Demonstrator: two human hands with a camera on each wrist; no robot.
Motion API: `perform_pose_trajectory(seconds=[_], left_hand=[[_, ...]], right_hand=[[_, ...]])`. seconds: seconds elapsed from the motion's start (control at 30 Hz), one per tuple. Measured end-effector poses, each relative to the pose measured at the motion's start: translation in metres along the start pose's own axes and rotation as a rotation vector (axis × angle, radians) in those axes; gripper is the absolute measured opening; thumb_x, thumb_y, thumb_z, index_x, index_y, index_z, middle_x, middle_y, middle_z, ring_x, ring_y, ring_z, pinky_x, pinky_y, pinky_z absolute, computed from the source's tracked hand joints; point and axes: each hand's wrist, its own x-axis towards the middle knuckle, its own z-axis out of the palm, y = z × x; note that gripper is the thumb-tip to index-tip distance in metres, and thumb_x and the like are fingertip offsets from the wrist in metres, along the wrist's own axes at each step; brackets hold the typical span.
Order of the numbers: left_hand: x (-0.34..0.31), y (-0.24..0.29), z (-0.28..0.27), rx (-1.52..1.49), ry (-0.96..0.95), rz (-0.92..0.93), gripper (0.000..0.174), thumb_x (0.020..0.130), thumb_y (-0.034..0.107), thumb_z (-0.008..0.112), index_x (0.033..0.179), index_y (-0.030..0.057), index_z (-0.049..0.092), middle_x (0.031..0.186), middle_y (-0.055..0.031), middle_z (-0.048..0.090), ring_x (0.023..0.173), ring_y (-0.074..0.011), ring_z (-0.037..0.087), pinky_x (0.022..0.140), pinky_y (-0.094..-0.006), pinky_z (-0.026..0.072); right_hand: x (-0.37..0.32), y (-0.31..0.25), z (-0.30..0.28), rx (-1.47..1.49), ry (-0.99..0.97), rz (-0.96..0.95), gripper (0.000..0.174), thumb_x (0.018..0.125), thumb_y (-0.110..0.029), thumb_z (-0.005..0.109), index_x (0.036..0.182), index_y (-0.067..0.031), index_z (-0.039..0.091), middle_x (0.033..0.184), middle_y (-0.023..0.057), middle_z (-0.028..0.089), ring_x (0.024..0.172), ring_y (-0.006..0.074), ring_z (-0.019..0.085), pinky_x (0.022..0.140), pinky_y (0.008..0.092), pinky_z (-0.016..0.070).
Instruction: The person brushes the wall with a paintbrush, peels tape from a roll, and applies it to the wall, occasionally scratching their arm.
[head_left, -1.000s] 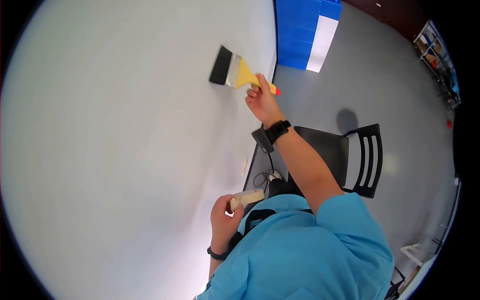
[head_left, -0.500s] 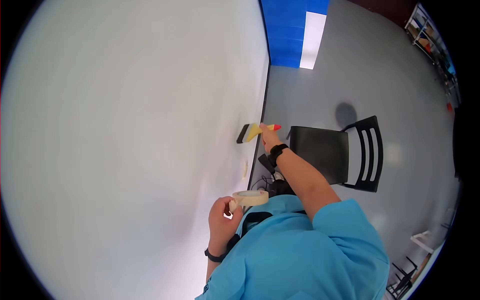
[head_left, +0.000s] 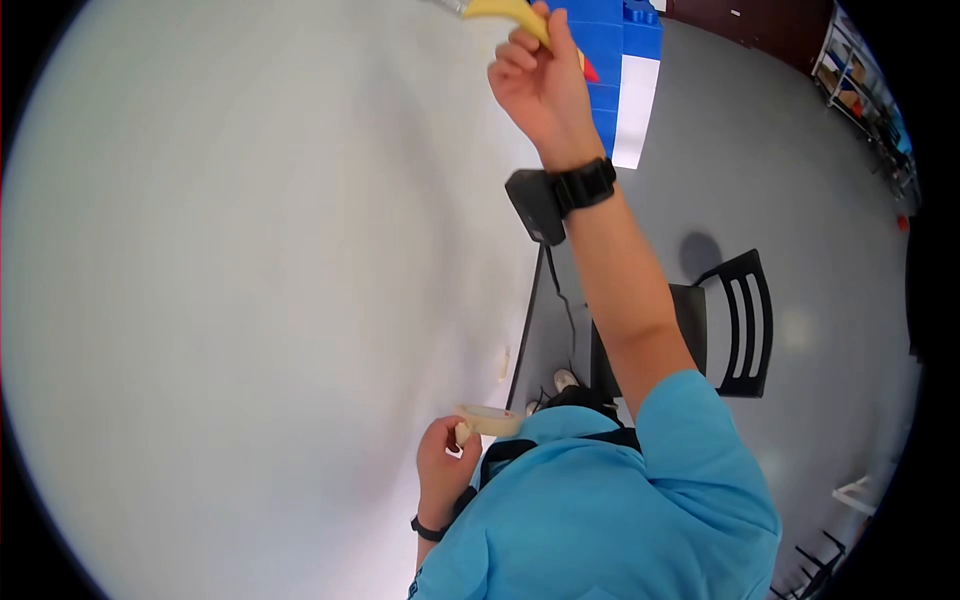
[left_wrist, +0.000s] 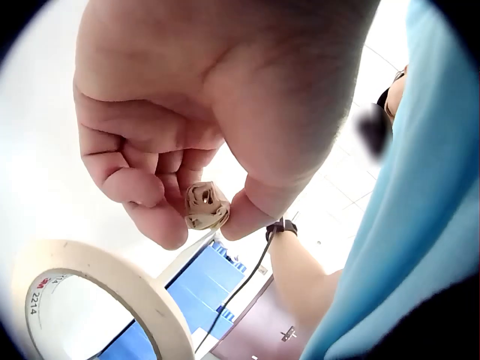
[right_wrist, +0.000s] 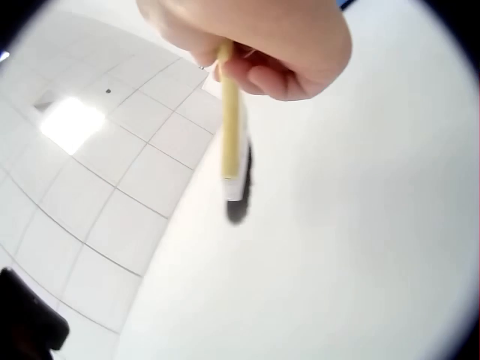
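Note:
My right hand (head_left: 540, 95) is raised at the top of the head view and grips a wide paintbrush by its yellow, red-tipped handle (head_left: 512, 14). Its bristles are cut off there, but the right wrist view shows the brush (right_wrist: 231, 127) edge-on, dark bristles pointing down against the white wall (right_wrist: 337, 210). Low by my body, my left hand (head_left: 447, 470) pinches a crumpled, rolled wad of tape (left_wrist: 206, 206) between thumb and fingertips. A cream roll of masking tape (left_wrist: 139, 285), printed 2214 inside, hangs beside that hand, joined to the wad by a strip.
A black chair (head_left: 745, 325) stands on the grey floor (head_left: 760, 170) to the right. Blue blocks (head_left: 640, 40) with a white panel (head_left: 634, 110) rise past the wall's far end. A small pale strip (head_left: 504, 364) shows low on the wall. A black cable (head_left: 562, 290) hangs from my right wrist.
My right hand first came down and nearer with the brush, then swung far up to the top of the view. My left hand stays low, still pinching the tape.

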Motion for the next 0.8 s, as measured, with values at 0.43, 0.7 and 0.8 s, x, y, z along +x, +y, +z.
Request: perform_pose_trajectory(seconds=[0.43,0.7,0.8], left_hand=[[0.003,0.000,-0.002,0.010,0.065,-0.070,0.023,0.077,0.009,0.070,0.096,0.0011,0.061,0.078,-0.0064,0.059,0.066,-0.0155,0.053,0.061,-0.0274,0.0452],[0.012,0.010,0.004,0.078,0.080,-0.095,0.023,0.076,0.008,0.071,0.096,0.0018,0.061,0.079,-0.0068,0.059,0.066,-0.0165,0.052,0.060,-0.0284,0.0446],[0.013,0.011,0.008,0.087,0.089,-0.117,0.022,0.075,0.007,0.070,0.095,0.0018,0.061,0.079,-0.0068,0.059,0.066,-0.0168,0.052,0.060,-0.0287,0.0445]], right_hand=[[0.045,0.037,-0.052,-0.019,0.141,0.302,0.019,0.094,-0.031,0.065,0.105,-0.0167,0.058,0.073,-0.0045,0.044,0.063,0.0063,0.043,0.054,0.0202,0.0365],[-0.007,0.034,-0.227,0.036,0.660,0.198,0.015,0.091,-0.033,0.068,0.096,-0.0206,0.060,0.064,-0.0064,0.043,0.056,0.0062,0.045,0.047,0.0199,0.0339],[-0.062,0.045,-0.308,0.012,0.890,0.162,0.018,0.089,-0.036,0.069,0.087,-0.0207,0.059,0.063,-0.0062,0.048,0.052,0.0076,0.046,0.047,0.0206,0.0348]])
